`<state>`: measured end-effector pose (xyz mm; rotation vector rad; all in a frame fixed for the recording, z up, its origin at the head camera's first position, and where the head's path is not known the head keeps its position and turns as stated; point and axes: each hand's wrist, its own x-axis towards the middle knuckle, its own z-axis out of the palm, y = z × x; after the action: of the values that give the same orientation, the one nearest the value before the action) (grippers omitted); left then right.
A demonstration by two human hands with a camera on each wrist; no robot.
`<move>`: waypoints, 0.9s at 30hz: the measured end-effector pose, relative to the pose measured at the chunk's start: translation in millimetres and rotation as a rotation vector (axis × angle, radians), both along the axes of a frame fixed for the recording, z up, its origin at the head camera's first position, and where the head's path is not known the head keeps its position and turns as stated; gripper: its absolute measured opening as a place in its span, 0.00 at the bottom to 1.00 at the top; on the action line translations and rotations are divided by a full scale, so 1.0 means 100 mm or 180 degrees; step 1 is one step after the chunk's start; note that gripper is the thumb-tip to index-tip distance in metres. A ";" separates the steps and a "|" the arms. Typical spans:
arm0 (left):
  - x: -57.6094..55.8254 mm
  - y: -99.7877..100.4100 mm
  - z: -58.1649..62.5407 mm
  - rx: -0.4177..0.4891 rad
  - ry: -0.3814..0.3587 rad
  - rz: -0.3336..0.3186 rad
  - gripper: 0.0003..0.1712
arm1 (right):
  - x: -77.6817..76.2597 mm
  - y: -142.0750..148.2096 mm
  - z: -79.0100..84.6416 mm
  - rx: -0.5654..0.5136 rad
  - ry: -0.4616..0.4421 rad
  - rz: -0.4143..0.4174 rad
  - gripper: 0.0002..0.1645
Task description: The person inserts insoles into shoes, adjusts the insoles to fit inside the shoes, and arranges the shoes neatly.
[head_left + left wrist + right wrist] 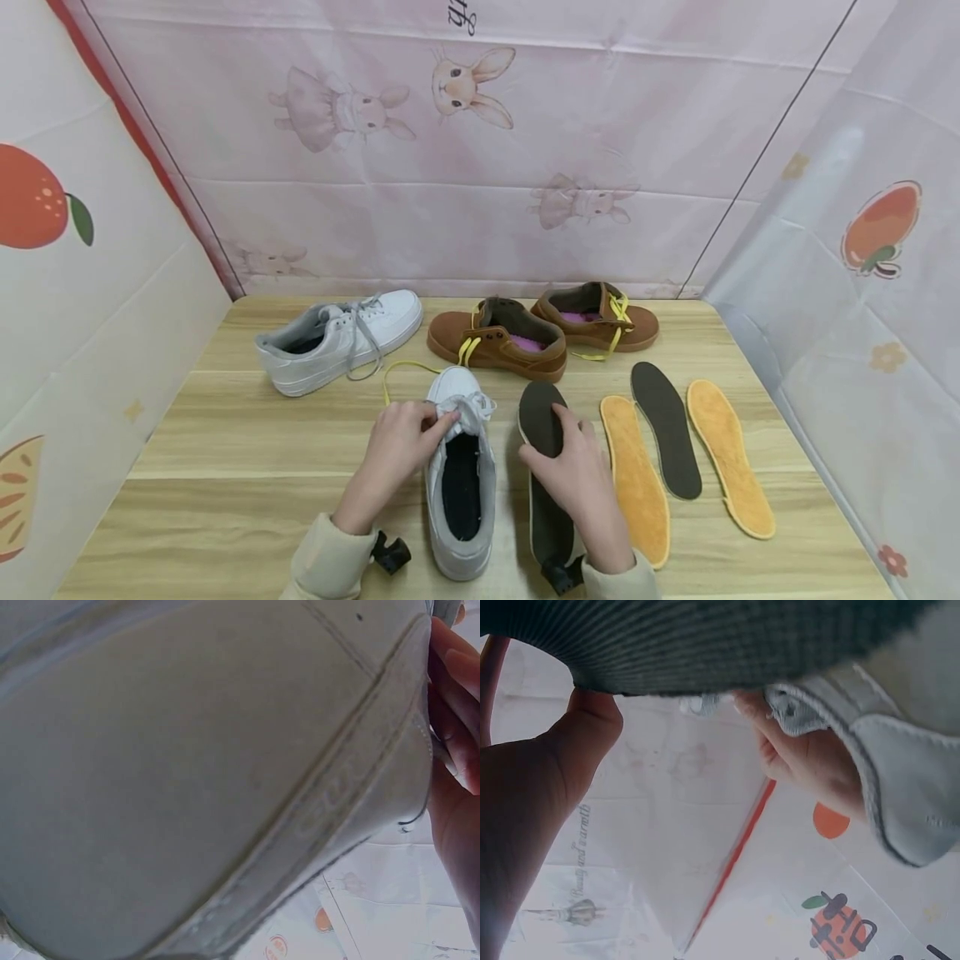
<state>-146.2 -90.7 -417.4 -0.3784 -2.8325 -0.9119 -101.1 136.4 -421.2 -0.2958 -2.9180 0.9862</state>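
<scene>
Across the desk point(247, 458), white sneaker point(487, 487) and dark insole point(547, 507) run nearly parallel

Both long axes point away from the person, the insole just right of the sneaker. The left grip point(405, 442) pinches the sneaker's tongue point(468, 410); the right grip point(579, 471), nearer the insole, holds it between thumb and fingers.

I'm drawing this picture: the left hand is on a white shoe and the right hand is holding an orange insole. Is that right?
Not quite: the head view shows the right hand holding a dark insole, not an orange one. The left hand is indeed on a white shoe.
</scene>
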 end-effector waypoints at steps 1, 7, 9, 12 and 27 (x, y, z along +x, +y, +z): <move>0.00 0.00 0.00 0.0002 0.0005 -0.0001 0.27 | 0.01 0.00 0.01 -0.0010 0.0031 0.0003 0.43; 0.00 0.00 -0.01 0.0017 0.0022 -0.0004 0.27 | 0.03 -0.01 0.07 -0.0079 0.0237 0.0036 0.37; 0.00 0.00 -0.01 0.0016 0.0027 -0.0008 0.27 | 0.04 -0.02 0.09 -0.0085 0.0302 0.0060 0.35; 0.00 0.00 -0.01 0.0023 0.0029 -0.0017 0.27 | 0.06 -0.03 0.11 -0.0068 0.0376 0.0095 0.33; 0.00 -0.01 -0.01 0.0021 0.0082 -0.0036 0.27 | 0.15 -0.12 0.23 -0.0292 0.0478 0.0242 0.30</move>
<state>-146.3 -91.3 -418.6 -0.4027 -2.8062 -0.9113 -85.8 124.5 -398.0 -0.1093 -2.7725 1.1033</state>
